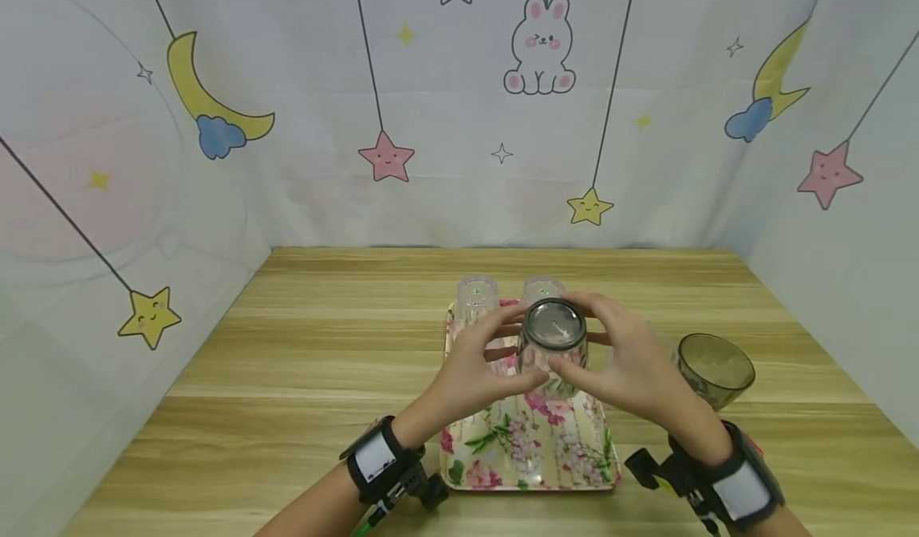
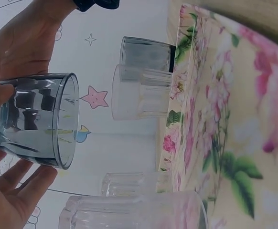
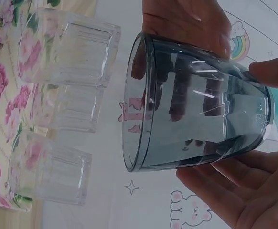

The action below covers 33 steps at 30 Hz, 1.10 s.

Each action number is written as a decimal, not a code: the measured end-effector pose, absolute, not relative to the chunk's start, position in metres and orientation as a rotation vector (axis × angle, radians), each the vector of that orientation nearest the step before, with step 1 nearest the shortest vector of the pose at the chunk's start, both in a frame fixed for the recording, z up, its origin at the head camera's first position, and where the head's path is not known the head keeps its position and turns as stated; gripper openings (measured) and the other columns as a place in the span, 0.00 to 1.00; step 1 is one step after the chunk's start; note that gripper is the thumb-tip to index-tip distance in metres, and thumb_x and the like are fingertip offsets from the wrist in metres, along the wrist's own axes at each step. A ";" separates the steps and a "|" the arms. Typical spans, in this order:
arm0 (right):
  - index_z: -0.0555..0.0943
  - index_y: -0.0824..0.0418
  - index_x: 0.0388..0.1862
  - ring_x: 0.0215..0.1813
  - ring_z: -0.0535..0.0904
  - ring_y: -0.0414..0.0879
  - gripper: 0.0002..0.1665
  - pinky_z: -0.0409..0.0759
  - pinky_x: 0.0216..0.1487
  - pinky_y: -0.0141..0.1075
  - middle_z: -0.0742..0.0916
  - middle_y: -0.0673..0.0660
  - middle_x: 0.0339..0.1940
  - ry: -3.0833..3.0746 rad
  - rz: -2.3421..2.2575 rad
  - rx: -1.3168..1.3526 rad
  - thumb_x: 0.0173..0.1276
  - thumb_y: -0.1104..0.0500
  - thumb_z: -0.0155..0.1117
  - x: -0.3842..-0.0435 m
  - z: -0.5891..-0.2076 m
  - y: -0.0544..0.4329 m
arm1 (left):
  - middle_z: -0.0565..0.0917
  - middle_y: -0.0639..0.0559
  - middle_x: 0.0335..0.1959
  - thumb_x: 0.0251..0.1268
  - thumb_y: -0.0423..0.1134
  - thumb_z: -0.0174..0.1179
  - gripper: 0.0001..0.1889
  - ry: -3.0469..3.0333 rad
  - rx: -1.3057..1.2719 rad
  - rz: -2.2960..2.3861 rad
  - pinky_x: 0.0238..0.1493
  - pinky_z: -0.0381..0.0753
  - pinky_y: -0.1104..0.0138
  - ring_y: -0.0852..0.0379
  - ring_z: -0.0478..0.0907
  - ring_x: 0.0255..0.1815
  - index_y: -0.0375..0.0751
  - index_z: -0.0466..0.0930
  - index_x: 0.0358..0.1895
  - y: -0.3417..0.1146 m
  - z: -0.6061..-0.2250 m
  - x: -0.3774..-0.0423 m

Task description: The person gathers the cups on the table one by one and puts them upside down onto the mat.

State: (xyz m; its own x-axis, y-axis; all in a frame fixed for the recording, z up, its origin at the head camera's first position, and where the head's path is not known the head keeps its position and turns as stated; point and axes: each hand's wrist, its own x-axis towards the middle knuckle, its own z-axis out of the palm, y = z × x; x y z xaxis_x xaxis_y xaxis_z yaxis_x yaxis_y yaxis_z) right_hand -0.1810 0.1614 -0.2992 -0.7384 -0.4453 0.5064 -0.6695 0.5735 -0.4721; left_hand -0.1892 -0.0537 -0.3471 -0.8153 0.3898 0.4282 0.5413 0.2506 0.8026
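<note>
A grey tinted drinking glass (image 1: 555,326) is held upside down above a flowered tray (image 1: 531,453), its rim facing the tray. My left hand (image 1: 463,369) grips its left side and my right hand (image 1: 632,361) its right, thumbs in front and fingers behind. In the right wrist view the held glass (image 3: 201,105) hangs apart from three clear glasses, one of them nearest the camera (image 3: 67,47). Two clear glasses, a left one (image 1: 477,294) and a right one (image 1: 543,287), stand upside down at the tray's far end in the head view. The hands cover part of the tray.
An olive-brown tinted glass (image 1: 716,369) stands upright on the wooden table (image 1: 301,377) to the right of the tray, partly behind my right wrist. White cloth walls (image 1: 459,210) with cartoon prints enclose the table at the back and sides. Each wrist wears a strapped camera.
</note>
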 end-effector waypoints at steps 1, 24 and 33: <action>0.70 0.61 0.64 0.59 0.79 0.53 0.40 0.87 0.47 0.38 0.82 0.58 0.58 -2.487 0.947 0.911 0.53 0.54 0.75 -0.182 -0.299 0.162 | 0.75 0.52 0.64 0.53 0.40 0.71 0.38 -2.383 -0.886 -1.591 0.60 0.81 0.67 0.52 0.75 0.64 0.56 0.64 0.69 -0.053 -0.347 -0.190; 0.70 0.63 0.64 0.56 0.80 0.58 0.39 0.88 0.45 0.38 0.80 0.63 0.60 -2.767 0.957 0.806 0.57 0.52 0.73 -0.199 -0.314 0.174 | 0.78 0.54 0.63 0.52 0.50 0.71 0.40 -2.607 -0.863 -1.012 0.67 0.75 0.60 0.56 0.75 0.64 0.49 0.64 0.70 -0.040 -0.351 -0.201; 0.69 0.63 0.65 0.57 0.78 0.58 0.40 0.88 0.46 0.41 0.79 0.63 0.59 -2.827 1.011 0.789 0.56 0.50 0.73 -0.210 -0.324 0.178 | 0.79 0.55 0.61 0.53 0.51 0.70 0.39 -2.643 -0.841 -0.857 0.71 0.68 0.55 0.57 0.74 0.64 0.49 0.65 0.69 -0.034 -0.357 -0.205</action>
State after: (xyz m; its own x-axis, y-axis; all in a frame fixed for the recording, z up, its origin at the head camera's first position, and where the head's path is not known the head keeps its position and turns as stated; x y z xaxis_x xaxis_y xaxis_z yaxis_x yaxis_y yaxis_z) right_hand -0.2097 0.1777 -0.3239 -0.8703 -0.4504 0.1994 -0.4747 0.6588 -0.5836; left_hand -0.2046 -0.0338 -0.3567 -0.8062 0.4502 0.3839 0.5899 0.6625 0.4617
